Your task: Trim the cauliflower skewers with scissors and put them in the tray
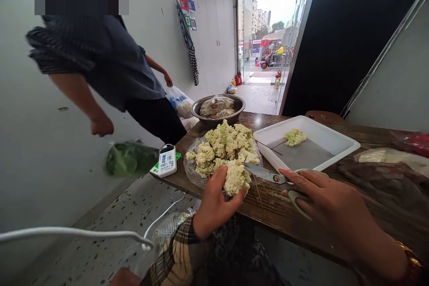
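Note:
A cauliflower piece (236, 178) is gripped between the thumb and fingers of my left hand (217, 203), just over the table's near edge. My right hand (321, 196) has its fingers through the green handles of a pair of scissors (264, 173). The blades point left, and their tips are at the upper edge of the held piece; whether they cut into it I cannot tell. Behind my left hand, a heap of cauliflower (228, 140) lies on a clear plastic bag (191, 170). One floret (295, 137) lies in a white tray (338, 153), with a thin stick (268, 146) leaning over its rim.
A metal bowl (195, 111) with bagged food stands at the table's far left corner. A white box-like device (166, 161) sits at the left edge. On the left, a person (110, 58) carries bags. Plastic bags (385, 174) lie at right. A white cable (83, 232) crosses the lower left.

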Demonstrator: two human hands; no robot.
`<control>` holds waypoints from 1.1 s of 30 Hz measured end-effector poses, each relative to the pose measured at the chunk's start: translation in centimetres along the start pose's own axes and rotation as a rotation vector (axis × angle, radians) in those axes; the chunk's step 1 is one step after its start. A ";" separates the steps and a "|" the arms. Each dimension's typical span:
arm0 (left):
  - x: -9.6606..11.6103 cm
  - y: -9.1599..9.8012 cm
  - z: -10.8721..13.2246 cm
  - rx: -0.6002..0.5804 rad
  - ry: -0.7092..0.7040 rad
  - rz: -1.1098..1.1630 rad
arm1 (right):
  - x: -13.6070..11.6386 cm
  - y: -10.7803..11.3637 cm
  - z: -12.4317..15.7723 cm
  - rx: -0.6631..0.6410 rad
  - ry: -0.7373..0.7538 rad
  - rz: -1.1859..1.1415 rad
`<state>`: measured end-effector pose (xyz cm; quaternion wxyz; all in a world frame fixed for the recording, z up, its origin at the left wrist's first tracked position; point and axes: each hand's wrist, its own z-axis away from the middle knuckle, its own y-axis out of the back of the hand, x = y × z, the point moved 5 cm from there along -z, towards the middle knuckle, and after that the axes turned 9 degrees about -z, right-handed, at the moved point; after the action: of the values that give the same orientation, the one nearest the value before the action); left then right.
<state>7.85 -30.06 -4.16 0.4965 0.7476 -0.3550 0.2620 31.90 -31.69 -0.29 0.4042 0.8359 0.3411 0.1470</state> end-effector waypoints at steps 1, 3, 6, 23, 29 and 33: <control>-0.1 0.1 0.0 0.007 0.002 0.021 | 0.0 0.1 -0.1 -0.006 0.009 -0.004; -0.1 0.2 0.0 0.008 -0.021 0.042 | 0.0 0.1 -0.1 -0.020 0.022 -0.006; 0.5 0.4 -0.3 -0.016 -0.131 -0.032 | 0.0 0.1 -0.3 -0.025 0.029 0.001; 1.7 1.5 -1.3 -0.064 -0.322 -0.280 | 0.9 1.6 -2.5 -0.009 0.171 0.001; 0.3 1.0 -2.4 -0.068 -0.139 -0.214 | 2.2 -1.0 -2.4 -0.117 0.066 -0.052; -0.4 0.8 -2.9 -0.126 -0.033 -0.174 | 2.8 -3.0 -2.3 -0.232 -0.112 -0.227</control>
<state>6.83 -27.48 -2.97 0.5576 0.7470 -0.3127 0.1827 31.35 -27.09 -1.28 0.5302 0.7465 0.3912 0.0920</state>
